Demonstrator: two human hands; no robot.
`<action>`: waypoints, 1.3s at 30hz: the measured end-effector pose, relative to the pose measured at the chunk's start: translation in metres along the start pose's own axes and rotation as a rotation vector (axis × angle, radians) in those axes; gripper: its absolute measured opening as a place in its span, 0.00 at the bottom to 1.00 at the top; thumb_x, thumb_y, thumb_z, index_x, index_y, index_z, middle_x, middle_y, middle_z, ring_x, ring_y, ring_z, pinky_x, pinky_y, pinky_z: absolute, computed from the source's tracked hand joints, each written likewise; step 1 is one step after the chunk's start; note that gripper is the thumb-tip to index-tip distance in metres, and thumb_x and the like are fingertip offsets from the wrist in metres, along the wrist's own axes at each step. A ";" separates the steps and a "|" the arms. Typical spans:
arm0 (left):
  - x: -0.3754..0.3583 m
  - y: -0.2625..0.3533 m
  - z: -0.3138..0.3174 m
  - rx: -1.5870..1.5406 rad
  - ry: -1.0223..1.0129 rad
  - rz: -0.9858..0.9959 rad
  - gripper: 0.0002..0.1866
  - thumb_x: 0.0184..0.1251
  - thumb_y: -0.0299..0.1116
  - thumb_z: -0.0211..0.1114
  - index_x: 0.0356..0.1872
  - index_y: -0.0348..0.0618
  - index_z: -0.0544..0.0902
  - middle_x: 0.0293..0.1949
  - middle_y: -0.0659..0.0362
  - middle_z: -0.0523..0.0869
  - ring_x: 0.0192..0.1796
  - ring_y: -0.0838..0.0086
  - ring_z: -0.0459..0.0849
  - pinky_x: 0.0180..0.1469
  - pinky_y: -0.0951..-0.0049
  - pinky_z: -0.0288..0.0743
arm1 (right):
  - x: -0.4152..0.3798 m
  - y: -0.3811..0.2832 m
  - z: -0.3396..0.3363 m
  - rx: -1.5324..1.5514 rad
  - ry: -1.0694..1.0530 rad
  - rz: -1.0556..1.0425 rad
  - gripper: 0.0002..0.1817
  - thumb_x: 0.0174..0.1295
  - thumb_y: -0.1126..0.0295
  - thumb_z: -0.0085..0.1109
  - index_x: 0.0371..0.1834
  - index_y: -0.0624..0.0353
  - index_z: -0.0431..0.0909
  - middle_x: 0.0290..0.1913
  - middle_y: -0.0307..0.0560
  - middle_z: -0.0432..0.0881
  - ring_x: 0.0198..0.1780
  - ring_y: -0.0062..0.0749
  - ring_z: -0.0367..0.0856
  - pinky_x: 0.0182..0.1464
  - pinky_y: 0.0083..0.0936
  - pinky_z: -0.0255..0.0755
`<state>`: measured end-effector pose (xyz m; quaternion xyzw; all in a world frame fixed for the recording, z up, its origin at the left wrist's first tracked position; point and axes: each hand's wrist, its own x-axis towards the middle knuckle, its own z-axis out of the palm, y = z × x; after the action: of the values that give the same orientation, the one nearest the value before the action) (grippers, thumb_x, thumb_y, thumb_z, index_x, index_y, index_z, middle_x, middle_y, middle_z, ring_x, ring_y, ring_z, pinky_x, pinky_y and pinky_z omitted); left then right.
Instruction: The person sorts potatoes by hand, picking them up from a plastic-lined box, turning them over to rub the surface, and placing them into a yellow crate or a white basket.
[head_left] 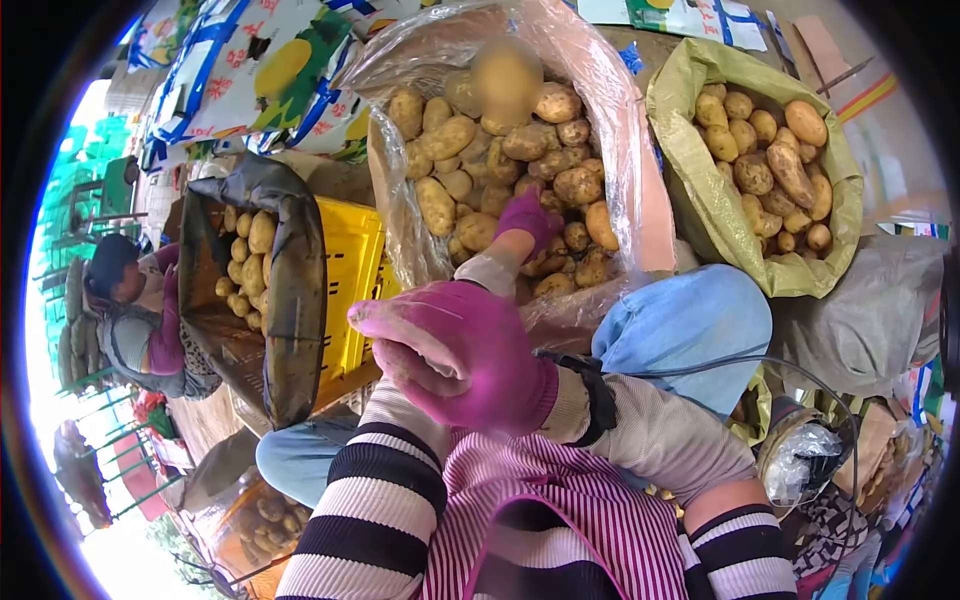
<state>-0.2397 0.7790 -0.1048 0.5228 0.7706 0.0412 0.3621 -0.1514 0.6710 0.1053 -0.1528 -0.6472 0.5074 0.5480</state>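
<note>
My left hand (530,222), in a purple glove, reaches down among the potatoes (437,207) in a large box (652,225) lined with clear plastic. Its fingertips touch the pile, but their grip is partly hidden. Closer to the camera, my right hand (455,350) crosses over my left forearm. It wears a purple glove too, soiled along the fingers, which are curled together with the thumb. What they hold, if anything, is hidden inside them. A blurred round patch covers one potato (507,85) at the top of the box.
At right stands an olive sack (845,215) of potatoes. On the left are a dark open bag (300,330) with potatoes and a yellow crate (350,290). Beyond it sits another person (145,320) in purple gloves. A black cable (720,360) runs from my right wrist.
</note>
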 end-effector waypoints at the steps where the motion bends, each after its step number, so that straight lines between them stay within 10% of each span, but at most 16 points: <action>1: 0.005 -0.001 0.001 0.012 0.004 -0.001 0.42 0.57 0.46 0.74 0.71 0.42 0.68 0.59 0.41 0.82 0.59 0.52 0.83 0.60 0.60 0.78 | 0.001 0.001 -0.002 0.023 -0.023 0.031 0.18 0.59 0.74 0.66 0.53 0.61 0.81 0.47 0.47 0.86 0.47 0.38 0.86 0.48 0.30 0.80; 5: 0.009 -0.033 -0.013 -0.246 -0.052 -0.071 0.38 0.63 0.45 0.71 0.71 0.41 0.68 0.54 0.43 0.84 0.55 0.55 0.85 0.58 0.61 0.80 | 0.017 0.003 -0.005 -0.043 -0.034 0.085 0.13 0.62 0.75 0.63 0.50 0.62 0.82 0.43 0.51 0.87 0.41 0.40 0.88 0.46 0.30 0.81; 8: -0.055 -0.021 -0.058 -1.000 -0.104 -0.232 0.32 0.70 0.46 0.66 0.69 0.41 0.70 0.52 0.46 0.85 0.53 0.56 0.85 0.57 0.61 0.80 | 0.017 0.010 0.003 -0.014 0.046 0.025 0.11 0.63 0.76 0.62 0.48 0.63 0.82 0.43 0.54 0.87 0.40 0.40 0.88 0.44 0.29 0.81; 11: -0.117 -0.083 -0.089 -0.677 0.132 0.404 0.30 0.75 0.52 0.60 0.66 0.41 0.71 0.51 0.53 0.84 0.48 0.67 0.86 0.48 0.71 0.82 | 0.021 0.007 -0.004 -0.050 0.076 0.164 0.11 0.65 0.69 0.61 0.49 0.58 0.81 0.43 0.50 0.87 0.44 0.45 0.86 0.44 0.36 0.80; 14: -0.230 -0.046 -0.144 -0.790 0.146 0.342 0.33 0.77 0.58 0.54 0.66 0.37 0.71 0.48 0.56 0.84 0.40 0.75 0.87 0.38 0.79 0.80 | 0.023 0.018 -0.009 -0.479 -0.028 0.081 0.25 0.64 0.63 0.63 0.62 0.61 0.74 0.60 0.58 0.79 0.60 0.48 0.78 0.60 0.34 0.74; 19: -0.309 -0.056 -0.141 -0.931 0.354 0.198 0.36 0.78 0.60 0.49 0.69 0.37 0.70 0.41 0.58 0.85 0.32 0.78 0.85 0.32 0.79 0.78 | 0.003 0.013 0.016 0.121 -0.489 0.514 0.33 0.69 0.55 0.63 0.71 0.62 0.67 0.60 0.51 0.79 0.61 0.36 0.78 0.62 0.28 0.72; 26: -0.351 -0.085 -0.130 -1.108 0.476 0.186 0.32 0.80 0.58 0.47 0.66 0.37 0.73 0.40 0.57 0.86 0.32 0.77 0.85 0.32 0.77 0.79 | -0.005 -0.009 0.034 0.449 -0.604 0.684 0.35 0.71 0.50 0.61 0.72 0.62 0.66 0.58 0.47 0.78 0.60 0.27 0.75 0.63 0.25 0.71; 33: -0.337 -0.081 -0.109 -0.307 0.913 0.132 0.29 0.81 0.55 0.46 0.60 0.38 0.77 0.43 0.54 0.87 0.40 0.66 0.87 0.43 0.70 0.81 | -0.028 0.016 0.046 0.311 -0.643 0.376 0.33 0.67 0.64 0.66 0.72 0.62 0.66 0.67 0.50 0.75 0.68 0.34 0.74 0.66 0.29 0.71; 39: -0.320 -0.093 -0.107 -0.949 0.724 0.138 0.35 0.78 0.62 0.47 0.60 0.36 0.78 0.46 0.52 0.87 0.44 0.68 0.88 0.44 0.73 0.82 | -0.029 0.018 0.040 0.278 -0.639 0.392 0.32 0.62 0.75 0.65 0.72 0.60 0.67 0.69 0.49 0.74 0.70 0.36 0.72 0.69 0.30 0.68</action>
<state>-0.3151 0.5033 0.0980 0.3055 0.7067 0.5796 0.2671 -0.1818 0.6377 0.0794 -0.0322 -0.6689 0.7070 0.2274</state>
